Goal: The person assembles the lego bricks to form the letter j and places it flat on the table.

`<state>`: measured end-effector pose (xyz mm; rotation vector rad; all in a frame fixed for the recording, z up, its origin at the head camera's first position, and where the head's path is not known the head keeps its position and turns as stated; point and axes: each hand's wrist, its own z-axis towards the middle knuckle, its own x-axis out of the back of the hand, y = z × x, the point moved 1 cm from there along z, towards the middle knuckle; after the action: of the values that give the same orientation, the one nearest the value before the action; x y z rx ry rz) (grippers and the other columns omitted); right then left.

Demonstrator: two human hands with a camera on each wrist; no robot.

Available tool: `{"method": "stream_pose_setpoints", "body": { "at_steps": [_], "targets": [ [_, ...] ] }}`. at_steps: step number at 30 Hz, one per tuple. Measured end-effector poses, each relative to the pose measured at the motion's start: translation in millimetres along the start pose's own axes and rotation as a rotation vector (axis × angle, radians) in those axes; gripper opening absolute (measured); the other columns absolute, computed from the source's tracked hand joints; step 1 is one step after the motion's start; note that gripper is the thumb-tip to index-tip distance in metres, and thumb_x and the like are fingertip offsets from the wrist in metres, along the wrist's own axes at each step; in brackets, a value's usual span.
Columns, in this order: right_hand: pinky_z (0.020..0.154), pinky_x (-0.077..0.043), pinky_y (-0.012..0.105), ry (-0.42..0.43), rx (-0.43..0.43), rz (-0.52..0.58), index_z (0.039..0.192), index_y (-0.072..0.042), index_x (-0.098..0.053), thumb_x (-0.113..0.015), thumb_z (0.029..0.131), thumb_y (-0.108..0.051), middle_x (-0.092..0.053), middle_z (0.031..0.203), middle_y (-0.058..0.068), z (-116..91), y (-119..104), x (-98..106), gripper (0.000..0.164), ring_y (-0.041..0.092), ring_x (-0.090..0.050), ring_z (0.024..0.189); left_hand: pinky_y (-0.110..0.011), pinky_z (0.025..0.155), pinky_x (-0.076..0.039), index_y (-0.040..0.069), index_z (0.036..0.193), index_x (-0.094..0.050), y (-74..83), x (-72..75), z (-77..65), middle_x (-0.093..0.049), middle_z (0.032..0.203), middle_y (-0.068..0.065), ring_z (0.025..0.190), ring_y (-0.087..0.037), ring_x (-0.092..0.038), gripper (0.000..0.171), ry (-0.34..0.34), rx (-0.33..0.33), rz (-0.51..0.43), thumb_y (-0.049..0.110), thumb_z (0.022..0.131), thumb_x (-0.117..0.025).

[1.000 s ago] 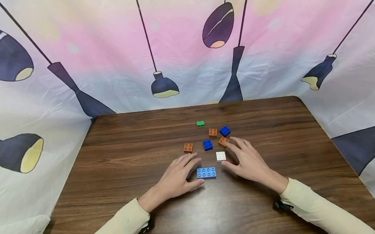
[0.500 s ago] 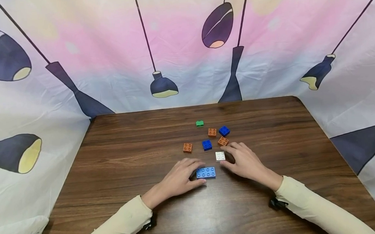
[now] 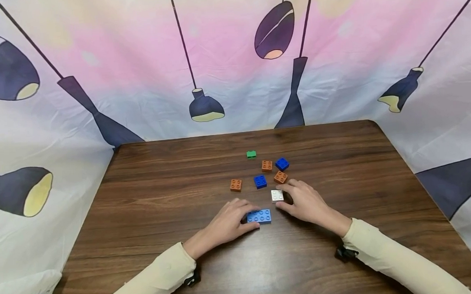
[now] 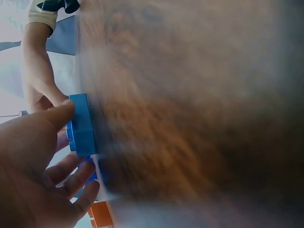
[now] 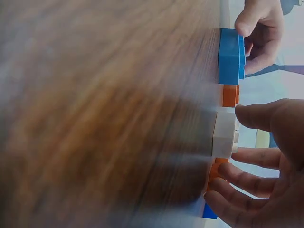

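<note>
My left hand pinches the left end of a light blue eight-stud toy brick, thumb on the near side and index finger on the far side. The left wrist view shows the thumb at the top edge of this brick. Farther right, my right hand has thumb and index finger around a small white four-stud brick. In the right wrist view the thumb and index fingertips lie right at the edges of the white brick, its other fingers loosely bent. Both bricks sit on the table.
Beyond the hands lie an orange brick, a dark blue brick and another orange brick. Farther back are a third orange brick, a second dark blue brick and a green brick. A printed cloth surrounds the wooden table.
The left hand has moved right and its thumb and index finger have closed onto the light blue brick. The right hand has drawn back from the orange brick and its fingers have narrowed around the white brick.
</note>
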<state>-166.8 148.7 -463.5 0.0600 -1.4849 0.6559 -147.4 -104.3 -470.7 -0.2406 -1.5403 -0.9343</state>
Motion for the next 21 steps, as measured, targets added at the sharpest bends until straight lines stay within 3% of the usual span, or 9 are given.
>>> {"method": "stream_pose_setpoints", "body": {
  "at_steps": [10,21],
  "targets": [
    [0.081,-0.055,0.048,-0.006,0.021,0.018,0.127,-0.005,-0.07,-0.08,0.091,-0.032,-0.07,0.117,0.013,5,2,-2,0.047,0.027,-0.067,0.102,-0.043,0.1,-0.048,0.011,0.13,-0.069,-2.6,1.0,6.6,-0.071,0.122,-0.004,0.114,-0.02,-0.063,0.041,-0.029,0.015,-0.103,0.032,0.094,-0.075],
    [0.083,-0.055,0.048,-0.014,0.028,0.013,0.127,-0.005,-0.07,-0.081,0.089,-0.03,-0.07,0.119,0.013,6,3,-4,0.047,0.029,-0.067,0.103,-0.046,0.099,-0.048,0.01,0.127,-0.069,-7.4,-0.2,13.8,-0.07,0.121,-0.005,0.113,-0.022,-0.063,0.039,-0.02,0.017,-0.103,0.031,0.095,-0.075]
  ]
}}
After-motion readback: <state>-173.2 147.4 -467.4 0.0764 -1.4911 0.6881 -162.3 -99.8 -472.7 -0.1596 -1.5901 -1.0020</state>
